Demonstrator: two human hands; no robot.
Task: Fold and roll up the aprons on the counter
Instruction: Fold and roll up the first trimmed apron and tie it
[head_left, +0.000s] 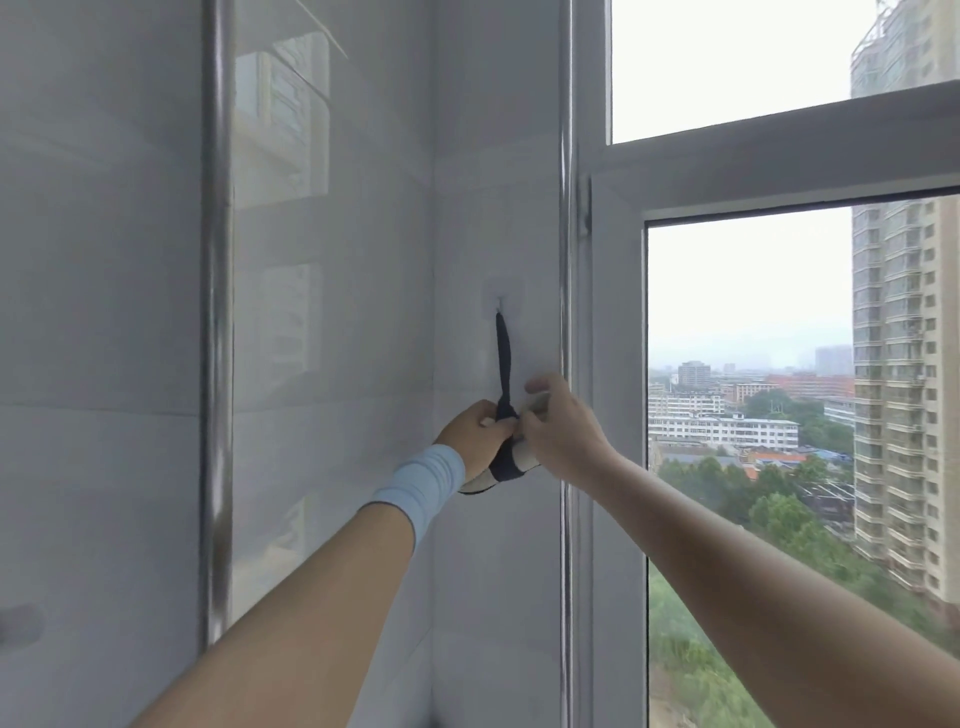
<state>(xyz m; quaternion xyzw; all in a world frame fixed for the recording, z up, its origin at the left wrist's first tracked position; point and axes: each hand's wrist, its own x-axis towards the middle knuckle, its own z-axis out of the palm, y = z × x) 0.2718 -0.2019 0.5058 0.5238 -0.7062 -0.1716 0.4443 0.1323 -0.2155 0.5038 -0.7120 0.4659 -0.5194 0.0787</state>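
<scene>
Two bare forearms reach up from the bottom edge toward a corner of glossy white wall tile (337, 364). On the left wrist sits a soft pale-blue ribbed wristband (428, 488). Left hand (475, 434) and right hand (563, 434) meet around a rolled apron (506, 467), a compact cream-coloured cloth bundle banded in dark navy trim. Both hands have their fingers curled closed on the roll, pinching it where its dark strap (504, 358) leaves the bundle. That strap, a narrow flat fabric band, runs straight up, taut, to a small hook (500, 300) stuck on the tile. Left of the hands a shiny round metal pipe (215, 312) runs vertically. To the right stands a smooth white window frame (613, 364), with high-rise blocks and trees outside.
</scene>
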